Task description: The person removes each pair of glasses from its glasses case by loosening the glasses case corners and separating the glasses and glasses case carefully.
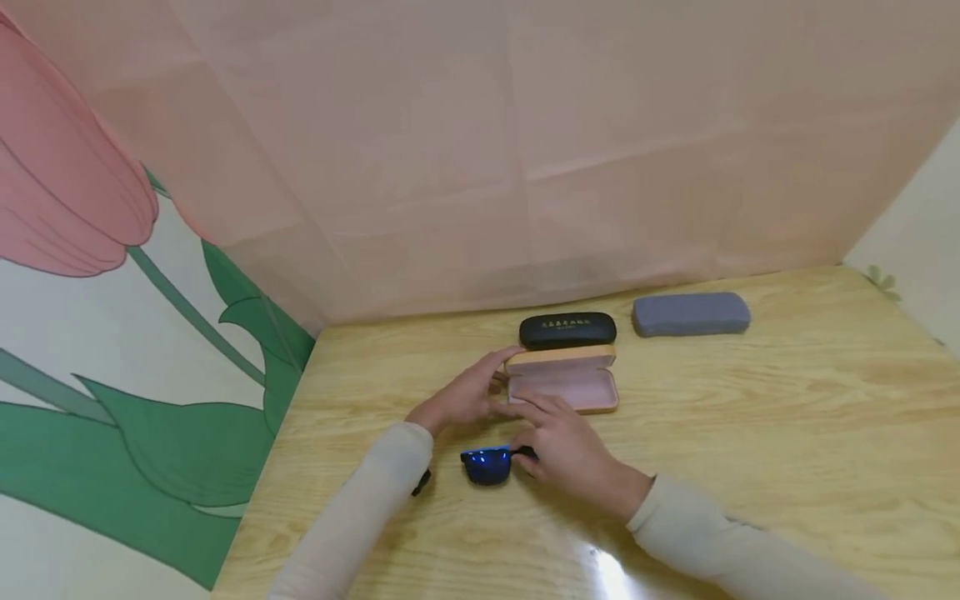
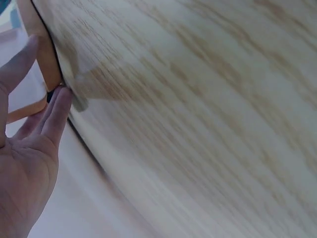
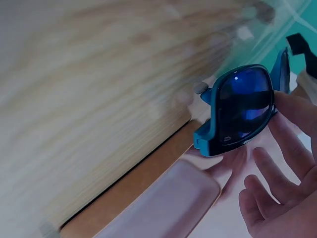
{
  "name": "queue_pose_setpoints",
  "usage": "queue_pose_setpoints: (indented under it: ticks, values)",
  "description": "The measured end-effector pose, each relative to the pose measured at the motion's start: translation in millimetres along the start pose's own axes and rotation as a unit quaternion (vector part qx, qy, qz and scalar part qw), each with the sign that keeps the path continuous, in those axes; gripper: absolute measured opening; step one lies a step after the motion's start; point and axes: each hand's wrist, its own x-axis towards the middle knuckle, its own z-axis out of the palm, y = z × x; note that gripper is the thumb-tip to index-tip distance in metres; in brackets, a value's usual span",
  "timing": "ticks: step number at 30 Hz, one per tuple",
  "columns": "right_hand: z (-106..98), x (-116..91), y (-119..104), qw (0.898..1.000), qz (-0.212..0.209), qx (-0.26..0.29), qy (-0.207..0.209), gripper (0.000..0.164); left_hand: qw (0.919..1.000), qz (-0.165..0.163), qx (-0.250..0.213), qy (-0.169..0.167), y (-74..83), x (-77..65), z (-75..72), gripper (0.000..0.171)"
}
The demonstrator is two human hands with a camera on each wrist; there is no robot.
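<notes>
An orange glasses case (image 1: 564, 392) with a pale pink lining lies open on the wooden table. At its left end my left hand (image 1: 468, 393) grips it; in the left wrist view the thumb is on the inner side of the orange lid (image 2: 45, 52) and the fingers are at its outer corner. My right hand (image 1: 570, 447) pinches a pair of sunglasses (image 1: 487, 468) just in front of the case. Blue mirrored lenses and a black-and-blue frame show in the right wrist view, where the fingertips touch the frame beside one lens (image 3: 245, 106).
Directly behind the open case sits a closed black glasses case (image 1: 567, 333) with gold lettering. A grey-blue case (image 1: 692, 315) lies farther right, near the table's back edge. A pink cloth (image 1: 420, 167) hangs behind the table (image 1: 787, 433), and a flower-painted panel stands at the left.
</notes>
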Motion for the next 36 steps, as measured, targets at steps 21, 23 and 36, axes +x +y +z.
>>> queue_pose_setpoints:
  ticks: [21, 23, 36]
  values:
    - [13, 11, -24, 0.999, -0.034, 0.017, -0.032, 0.016, 0.9999, -0.011, -0.004, -0.004, 0.9, -1.1, -0.1, 0.097]
    - [14, 11, -26, 0.999, -0.037, 0.016, -0.033, 0.016, 0.9999, -0.013, -0.007, -0.006, 1.8, -1.5, -0.2, 0.099]
    - [8, 7, -22, 0.999, -0.02, 0.043, -0.008, 0.024, 1.0, -0.003, 0.009, 0.0, -0.5, -0.5, 1.6, 0.097]
